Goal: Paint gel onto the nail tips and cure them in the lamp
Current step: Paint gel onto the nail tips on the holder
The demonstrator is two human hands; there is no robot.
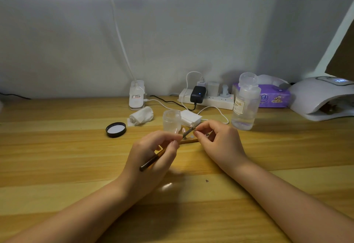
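Observation:
My left hand (155,152) grips a thin dark-handled brush (151,161), its bristle end pointing up and right toward a small pink nail tip (191,127). My right hand (216,137) pinches the little stand that carries this nail tip, just above the wooden table (76,156). A wooden strip (188,141) with small pegs lies under both hands. The white curing lamp (321,97) stands at the far right with its display lit; something dark lies inside its opening.
A small clear jar (171,120) stands behind my hands, its black lid (116,129) to the left. A clear liquid bottle (245,103), purple tissue pack (272,97), power strip (208,99), crumpled wipe (141,117) and desk lamp base (136,95) line the back.

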